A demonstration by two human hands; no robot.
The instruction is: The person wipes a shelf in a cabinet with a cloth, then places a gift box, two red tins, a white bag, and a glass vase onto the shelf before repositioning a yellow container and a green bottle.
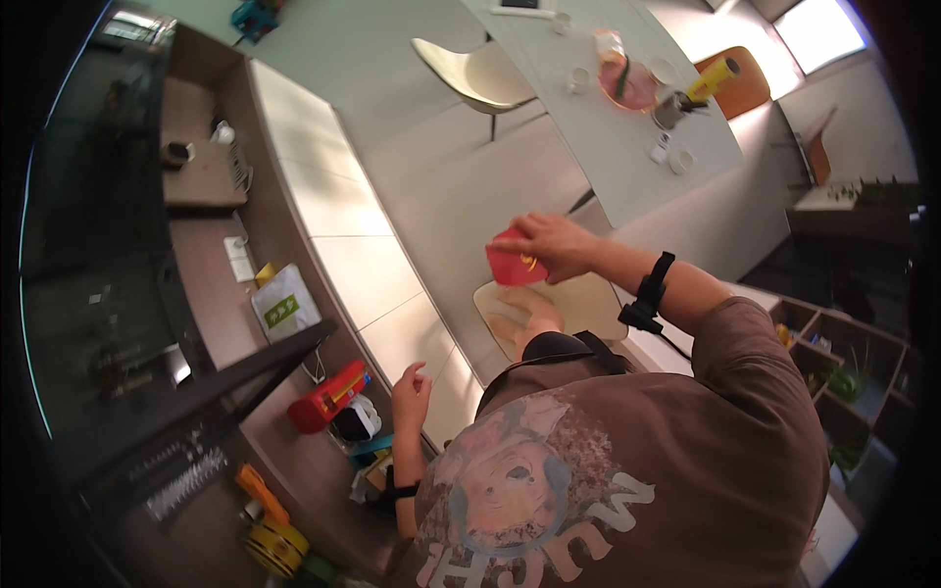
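My right hand [559,246] holds a red packet or small box [517,266] with yellow marks, above a cream chair seat [595,305]; what exactly it is I cannot tell. My left hand [412,389] is raised beside the light cabinet front, its fingers apart and nothing seen in them. Near it, on the dark wood shelf, lie a red cylindrical container [327,398] and a white device with a black face [358,420]. Dark straps circle both forearms.
A pale table [588,162] bears cups, a pink plate [634,87] and a yellow roll [713,79]. A cream chair [481,73] stands by it. The long cabinet [367,257] runs along my left, with a white bag [285,303]. Shelves with plants [845,382] are at right.
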